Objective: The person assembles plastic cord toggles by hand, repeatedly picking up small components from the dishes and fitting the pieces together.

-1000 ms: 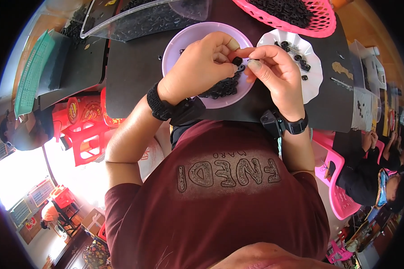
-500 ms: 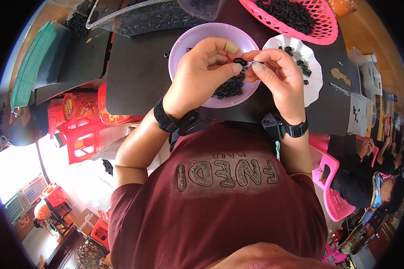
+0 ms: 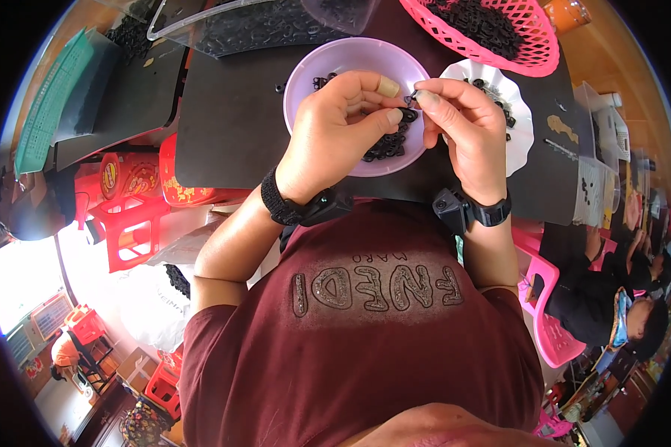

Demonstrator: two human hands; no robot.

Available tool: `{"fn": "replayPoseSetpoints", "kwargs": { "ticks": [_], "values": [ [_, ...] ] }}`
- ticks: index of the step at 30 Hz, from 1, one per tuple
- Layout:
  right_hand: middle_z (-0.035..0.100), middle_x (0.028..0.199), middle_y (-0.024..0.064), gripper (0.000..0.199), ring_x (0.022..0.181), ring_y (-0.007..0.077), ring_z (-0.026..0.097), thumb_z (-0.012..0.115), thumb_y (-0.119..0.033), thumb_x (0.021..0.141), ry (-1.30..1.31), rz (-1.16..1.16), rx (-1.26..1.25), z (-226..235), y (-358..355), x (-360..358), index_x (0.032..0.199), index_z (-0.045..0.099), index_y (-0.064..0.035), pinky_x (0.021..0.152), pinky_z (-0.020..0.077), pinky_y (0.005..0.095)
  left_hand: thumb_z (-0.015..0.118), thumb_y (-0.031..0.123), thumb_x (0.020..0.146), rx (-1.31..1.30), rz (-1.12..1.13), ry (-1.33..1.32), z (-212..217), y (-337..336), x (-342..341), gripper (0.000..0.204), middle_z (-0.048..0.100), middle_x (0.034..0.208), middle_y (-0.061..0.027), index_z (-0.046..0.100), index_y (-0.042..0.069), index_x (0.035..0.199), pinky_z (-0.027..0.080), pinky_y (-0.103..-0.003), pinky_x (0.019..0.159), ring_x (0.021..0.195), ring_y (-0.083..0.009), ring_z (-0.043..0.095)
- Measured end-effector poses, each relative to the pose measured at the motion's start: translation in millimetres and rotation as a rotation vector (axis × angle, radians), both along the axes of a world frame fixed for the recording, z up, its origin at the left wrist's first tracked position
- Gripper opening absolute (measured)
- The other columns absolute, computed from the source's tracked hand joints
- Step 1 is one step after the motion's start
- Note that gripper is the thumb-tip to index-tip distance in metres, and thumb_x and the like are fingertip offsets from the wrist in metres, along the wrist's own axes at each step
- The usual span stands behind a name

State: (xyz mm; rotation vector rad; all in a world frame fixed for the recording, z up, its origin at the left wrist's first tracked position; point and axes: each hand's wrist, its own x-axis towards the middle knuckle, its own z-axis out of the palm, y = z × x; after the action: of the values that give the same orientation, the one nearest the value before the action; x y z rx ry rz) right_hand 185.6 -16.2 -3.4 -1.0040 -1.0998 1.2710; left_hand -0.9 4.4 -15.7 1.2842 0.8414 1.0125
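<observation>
Over a lilac bowl (image 3: 294, 104), my left hand (image 3: 328, 138) pinches a small black rounded part (image 3: 409, 115) between thumb and fingers. A tan wrap covers one of its fingertips. My right hand (image 3: 466, 127) is close beside it, thumb and forefinger pinched on a tiny dark piece (image 3: 412, 96) just above the black part. Whether the two pieces touch I cannot tell. Loose black parts (image 3: 386, 147) lie in the bowl, partly hidden under my left hand. To the right, a white scalloped dish (image 3: 520, 130) holds more small black pieces, partly behind my right hand.
A pink lattice basket (image 3: 540, 56) of black parts stands far right, and a clear bin (image 3: 224, 33) of them far left. The dark table (image 3: 224, 112) bears these. A green basket (image 3: 52, 104) is further left. Red stools (image 3: 130, 231) and seated people (image 3: 589, 298) are around.
The black part has turned and sits slightly lower in my left fingers. My right fingertips have risen slightly, and the tiny dark piece now shows between them.
</observation>
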Motion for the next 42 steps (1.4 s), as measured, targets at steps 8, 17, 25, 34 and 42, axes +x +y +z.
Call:
{"fn": "replayPoseSetpoints", "kwargs": {
  "ticks": [8, 17, 25, 34, 42],
  "values": [
    [0.059, 0.069, -0.0044, 0.012, 0.054, 0.0017, 0.045, 0.071, -0.012, 0.089, -0.127, -0.043, 0.009, 0.5, 2.8, -5.1, 0.096, 0.070, -0.0021, 0.047, 0.0319, 0.0178, 0.072, 0.000, 0.083, 0.076, 0.045, 0.019, -1.7, -1.1, 1.3, 0.029, 0.071, 0.099, -0.0096, 0.060, -0.001, 0.108, 0.055, -0.027, 0.082, 0.092, -0.0140, 0.069],
    [0.056, 0.067, -0.0063, 0.011, 0.054, 0.0002, 0.041, 0.070, -0.011, 0.090, -0.151, -0.028, -0.003, 2.0, 4.2, -7.1, 0.095, 0.070, -0.0020, 0.047, 0.0280, 0.0178, 0.069, -0.002, 0.085, 0.095, 0.055, 0.084, -1.0, 0.0, -0.8, 0.025, 0.069, 0.100, -0.0102, 0.059, -0.003, 0.108, 0.056, -0.027, 0.082, 0.092, -0.0144, 0.068],
    [0.067, 0.080, 0.0005, 0.011, 0.072, 0.0042, 0.059, 0.068, -0.006, 0.089, -0.177, 0.045, -0.001, 5.4, 5.1, -7.2, 0.097, 0.069, 0.0011, 0.064, 0.0455, 0.0173, 0.065, -0.004, 0.088, 0.103, 0.046, 0.109, 3.4, 1.8, -3.8, 0.022, 0.067, 0.100, -0.0088, 0.058, -0.004, 0.109, 0.057, -0.026, 0.080, 0.090, -0.0142, 0.067],
    [0.067, 0.085, 0.0023, 0.024, 0.072, 0.0069, 0.061, 0.074, -0.004, 0.083, -0.434, 0.082, 0.169, 4.1, 4.9, -4.4, 0.106, 0.070, -0.0027, 0.065, 0.0481, 0.0200, 0.065, -0.002, 0.089, -0.043, -0.046, -0.083, 0.4, 10.6, -9.4, 0.021, 0.067, 0.098, -0.0094, 0.057, -0.003, 0.108, 0.055, -0.025, 0.075, 0.086, -0.0150, 0.067],
    [0.067, 0.086, 0.0073, 0.039, 0.066, 0.0131, 0.062, 0.078, 0.003, 0.071, -0.693, 0.007, 0.463, -2.0, 3.0, -5.7, 0.109, 0.070, -0.0051, 0.060, 0.0509, 0.0256, 0.068, -0.002, 0.087, -0.161, -0.113, -0.127, 10.5, 15.7, -11.9, 0.022, 0.069, 0.095, -0.0103, 0.058, 0.000, 0.106, 0.054, -0.025, 0.074, 0.086, -0.0151, 0.068]
  ]
}}
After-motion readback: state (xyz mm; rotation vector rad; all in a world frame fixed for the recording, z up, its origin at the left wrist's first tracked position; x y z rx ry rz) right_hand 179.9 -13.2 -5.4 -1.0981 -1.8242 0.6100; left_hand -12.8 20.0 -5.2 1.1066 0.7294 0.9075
